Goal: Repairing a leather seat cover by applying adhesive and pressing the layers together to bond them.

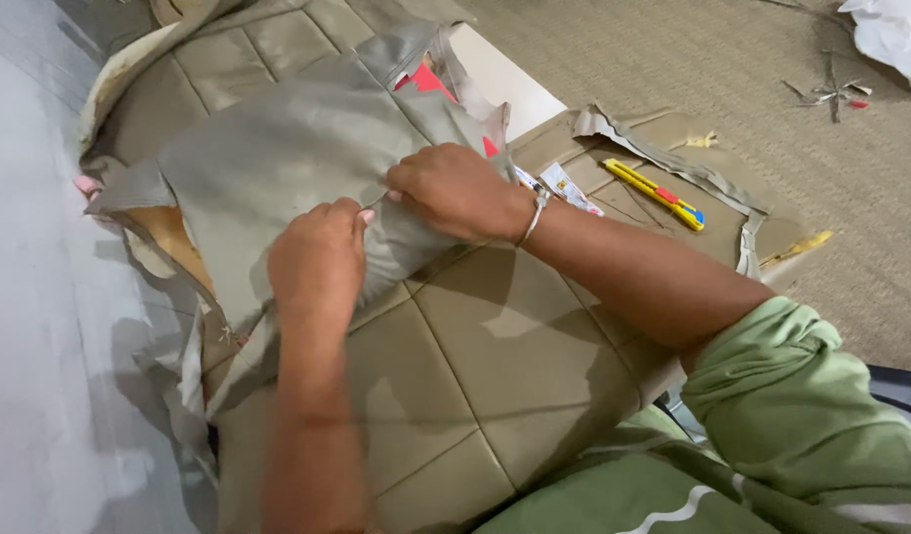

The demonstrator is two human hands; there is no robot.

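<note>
I see both hands pinched on a loose flap (pixel 277 168) of grey-beige leatherette that lies folded over a quilted cover (pixel 475 366). My left hand (pixel 317 259) is closed, thumb and fingers nipping the flap's edge near the middle of the view. My right hand (pixel 457 190), at about 1 o'clock from the left, is closed too and seems to hold something thin between its fingertips, perhaps a needle or thread; it is too small to tell. The two hands nearly touch at the pinch point.

As to progress, I judge the work mid-way: the flap is laid over the cover and gathered at one spot, but its far edges toward 10 o'clock hang loose, with yellowish foam (pixel 169 232) showing beneath at 9 o'clock. Red patches (pixel 428 79) peek out at 12 o'clock, so that part is not closed up. No finished seam shows along the flap's edge.

A yellow cutter (pixel 655 193) lies well apart at 3 o'clock on a cardboard sheet (pixel 673 148), with trimmed strips (pixel 673 163) beside it, which suggests cutting is largely done. Scraps (pixel 831 94) lie on the carpet (pixel 693 49) at 2 o'clock.
</note>
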